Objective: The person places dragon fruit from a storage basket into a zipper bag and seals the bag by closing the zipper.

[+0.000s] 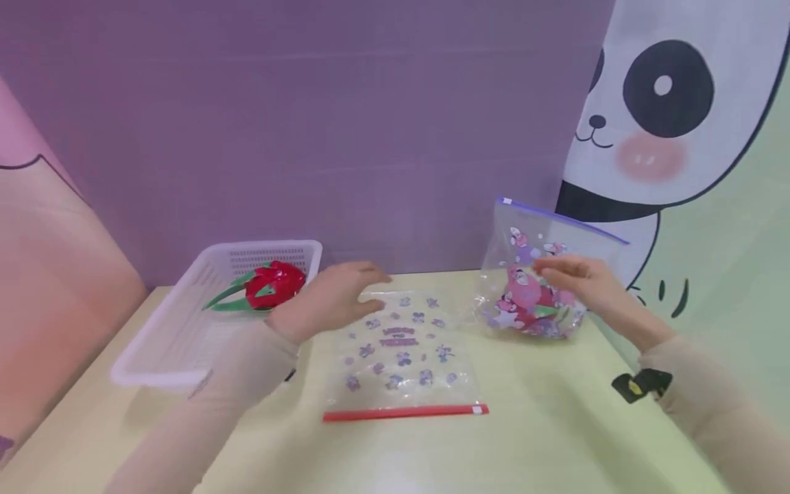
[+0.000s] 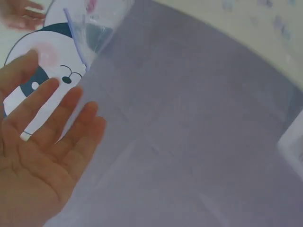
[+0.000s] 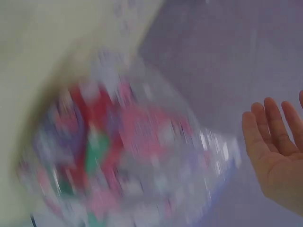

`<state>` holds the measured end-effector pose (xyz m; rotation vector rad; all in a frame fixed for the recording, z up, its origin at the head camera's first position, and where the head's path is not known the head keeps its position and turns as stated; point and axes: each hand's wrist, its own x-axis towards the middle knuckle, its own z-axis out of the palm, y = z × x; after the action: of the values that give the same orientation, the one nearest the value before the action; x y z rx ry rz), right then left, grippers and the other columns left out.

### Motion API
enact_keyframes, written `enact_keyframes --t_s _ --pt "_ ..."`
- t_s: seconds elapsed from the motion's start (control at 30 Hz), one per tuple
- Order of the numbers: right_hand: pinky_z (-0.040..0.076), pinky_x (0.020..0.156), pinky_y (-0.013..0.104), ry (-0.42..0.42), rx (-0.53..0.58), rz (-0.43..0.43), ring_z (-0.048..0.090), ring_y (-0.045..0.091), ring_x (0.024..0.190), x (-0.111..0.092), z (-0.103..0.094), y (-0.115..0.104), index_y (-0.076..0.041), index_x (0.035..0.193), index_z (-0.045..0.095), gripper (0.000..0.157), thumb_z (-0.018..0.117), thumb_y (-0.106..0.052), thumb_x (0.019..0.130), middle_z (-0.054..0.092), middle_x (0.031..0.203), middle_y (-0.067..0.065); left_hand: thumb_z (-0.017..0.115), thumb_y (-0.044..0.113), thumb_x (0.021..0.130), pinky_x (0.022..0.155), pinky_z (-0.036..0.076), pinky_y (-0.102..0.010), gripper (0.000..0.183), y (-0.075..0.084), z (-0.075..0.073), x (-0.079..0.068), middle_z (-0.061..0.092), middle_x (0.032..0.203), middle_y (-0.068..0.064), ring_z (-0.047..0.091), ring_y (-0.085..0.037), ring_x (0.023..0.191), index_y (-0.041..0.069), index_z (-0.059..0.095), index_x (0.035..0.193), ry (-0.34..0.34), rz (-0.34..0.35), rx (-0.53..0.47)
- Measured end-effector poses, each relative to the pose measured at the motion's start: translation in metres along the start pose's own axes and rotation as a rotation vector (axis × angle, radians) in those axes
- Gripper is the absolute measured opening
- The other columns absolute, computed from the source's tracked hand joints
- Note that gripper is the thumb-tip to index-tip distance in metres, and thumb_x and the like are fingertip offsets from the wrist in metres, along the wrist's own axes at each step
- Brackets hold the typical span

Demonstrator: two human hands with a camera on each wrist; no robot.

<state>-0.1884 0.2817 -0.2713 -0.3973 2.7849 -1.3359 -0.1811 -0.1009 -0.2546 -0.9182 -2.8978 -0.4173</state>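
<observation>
A clear zip bag with a purple slider top (image 1: 524, 288) stands at the right, printed with pink cartoon figures; red and green things show inside it. My right hand (image 1: 570, 274) is beside this bag, fingers loosely bent and holding nothing; in the right wrist view the hand (image 3: 279, 156) is spread apart from the blurred bag (image 3: 137, 142). My left hand (image 1: 333, 295) hovers over the left back corner of a flat clear zip bag (image 1: 395, 384) with a red slider edge. The left wrist view shows that hand (image 2: 52, 146) with relaxed fingers and nothing in it.
A white plastic basket (image 1: 160, 374) stands on the left of the table (image 1: 524, 425), partly behind my left forearm. Inside it lies a red flower with green leaves (image 1: 274, 285). A purple cloth (image 1: 345, 137) rises behind the table, with a panda print (image 1: 666, 158) at the right.
</observation>
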Motion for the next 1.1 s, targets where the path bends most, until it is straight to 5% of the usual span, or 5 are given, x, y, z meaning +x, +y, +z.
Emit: enact_keyframes --t_s 0.13,0.27,0.53,0.83,1.1 --pt "0.050 0.088 0.036 -0.130 0.008 -0.097 0.060 0.014 0.103 -0.003 0.055 0.004 -0.005 0.123 0.055 0.038 0.056 -0.025 0.091 0.057 0.123 0.015 0.063 0.027 0.086 0.096 0.045 -0.041 0.037 -0.009 0.026 -0.032 0.058 0.124 0.000 0.052 -0.020 0.117 0.018 0.059 0.122 0.076 -0.001 -0.198" --pt "0.052 0.086 0.033 -0.207 0.060 -0.126 0.058 0.032 0.107 0.000 0.103 0.008 -0.003 0.117 0.059 0.032 0.059 -0.018 0.089 0.058 0.119 0.018 0.063 0.024 0.087 0.096 0.045 -0.041 0.034 -0.017 0.051 -0.054 0.059 0.121 0.001 0.052 -0.020 0.116 0.016 0.060 0.120 0.055 0.006 -0.276" --pt "0.051 0.084 0.025 -0.372 0.094 -0.181 0.061 0.023 0.097 0.004 0.187 0.012 0.002 0.107 0.062 0.026 0.063 -0.012 0.085 0.064 0.107 0.019 0.062 0.024 0.086 0.087 0.049 -0.040 0.032 -0.035 0.087 -0.088 0.063 0.113 -0.003 0.058 -0.023 0.105 0.010 0.062 0.116 -0.041 -0.033 -0.398" --pt "0.050 0.078 0.024 -0.462 -0.013 -0.179 0.061 0.014 0.086 0.011 0.236 0.015 -0.007 0.102 0.067 0.024 0.069 -0.018 0.080 0.068 0.095 0.004 0.063 0.023 0.086 0.084 0.050 -0.045 0.035 -0.049 0.096 -0.111 0.064 0.111 -0.008 0.059 -0.025 0.098 0.005 0.062 0.115 -0.147 -0.105 -0.496" --pt "0.047 0.073 0.018 -0.459 -0.124 -0.219 0.055 0.004 0.080 0.012 0.248 0.016 -0.012 0.097 0.067 0.030 0.077 -0.018 0.069 0.062 0.088 -0.006 0.063 0.024 0.086 0.084 0.050 -0.044 0.034 -0.053 0.101 -0.125 0.065 0.109 -0.007 0.060 -0.025 0.095 0.004 0.062 0.113 -0.179 -0.121 -0.507"
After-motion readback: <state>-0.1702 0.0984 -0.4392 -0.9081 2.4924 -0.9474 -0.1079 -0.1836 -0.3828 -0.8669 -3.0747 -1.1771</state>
